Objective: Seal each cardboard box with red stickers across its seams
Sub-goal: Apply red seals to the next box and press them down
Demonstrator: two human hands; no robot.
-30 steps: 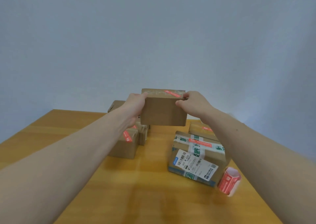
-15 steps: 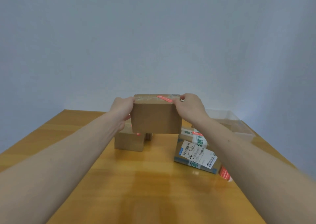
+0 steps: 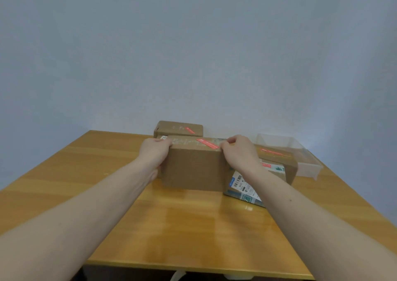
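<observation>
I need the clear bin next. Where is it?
Head view: the clear bin sits at the table's far right, behind the boxes.

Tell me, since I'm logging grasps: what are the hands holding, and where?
Both hold one cardboard box: left hand on its left end, right hand on its right end.

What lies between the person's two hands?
In the head view, a plain brown cardboard box with a red sticker on top sits between the left hand and right hand.
</observation>
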